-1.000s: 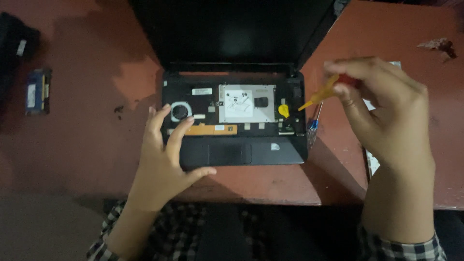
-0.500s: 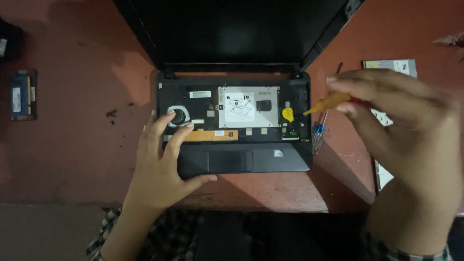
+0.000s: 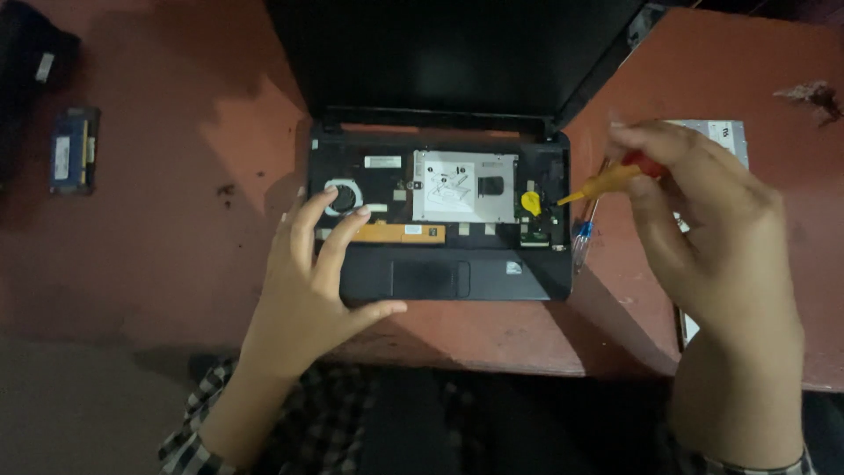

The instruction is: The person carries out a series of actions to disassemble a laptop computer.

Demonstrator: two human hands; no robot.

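A small black laptop (image 3: 440, 273) lies open on a reddish table, its keyboard removed so the inner parts show: a round fan (image 3: 343, 196), a silver drive cover (image 3: 464, 186), an orange strip (image 3: 396, 233) and a yellow coin cell (image 3: 531, 202). My left hand (image 3: 308, 281) rests on the laptop's left front, fingers spread near the fan. My right hand (image 3: 703, 237) holds a yellow-and-red screwdriver (image 3: 607, 183), its tip pointing at the laptop's right edge beside the coin cell.
A blue memory module (image 3: 72, 149) lies at the far left next to a black object (image 3: 31, 62). A silver flat part (image 3: 725, 141) lies under my right hand. Another blue-handled screwdriver (image 3: 582, 233) lies just right of the laptop. The table's front edge (image 3: 492, 352) is near my body.
The view has shifted slightly. My right hand with the screwdriver has stayed near the laptop's right edge, and my left hand remains on the left front.
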